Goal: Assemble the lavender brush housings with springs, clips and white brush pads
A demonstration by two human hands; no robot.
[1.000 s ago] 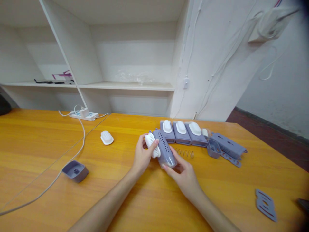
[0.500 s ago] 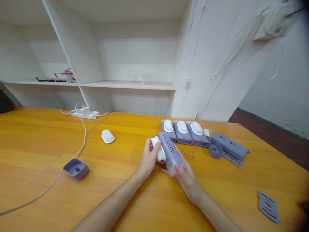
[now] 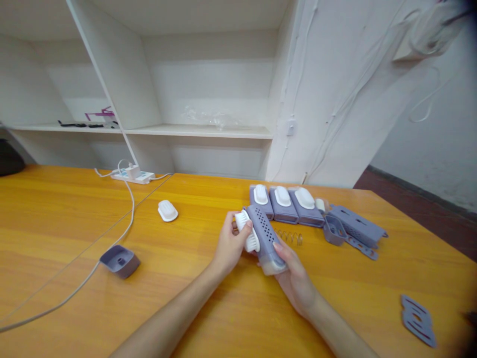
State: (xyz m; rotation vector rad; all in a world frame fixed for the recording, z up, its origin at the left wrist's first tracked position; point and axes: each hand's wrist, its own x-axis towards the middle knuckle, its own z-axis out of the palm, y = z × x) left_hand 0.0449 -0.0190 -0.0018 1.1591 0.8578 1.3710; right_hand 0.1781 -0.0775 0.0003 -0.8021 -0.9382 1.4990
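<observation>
Between both hands, above the table, is a grey-purple plastic housing [image 3: 264, 229] with rows of small holes and a translucent end. A white bristled brush head [image 3: 247, 231] sits against its left side. My left hand [image 3: 230, 244] is closed on the brush head, thumb on its near face and fingers partly hidden behind. My right hand [image 3: 295, 276] wraps around the housing's lower right side, its thumb on the top face. A coiled metal spring [image 3: 290, 236] lies on the table just beyond my right hand.
Several finished-looking grey units with white tops [image 3: 283, 205] stand in a row behind my hands. To their right are a grey cup [image 3: 334, 230], a long housing [image 3: 357, 224] and a slotted plate [image 3: 418, 319]. At left lie a white brush part [image 3: 167, 211], a grey cup [image 3: 119, 260] and a power strip [image 3: 133, 175].
My right hand has shifted its grip: the thumb has moved from the translucent end up onto the housing's top face. The brush head stays against the housing's side.
</observation>
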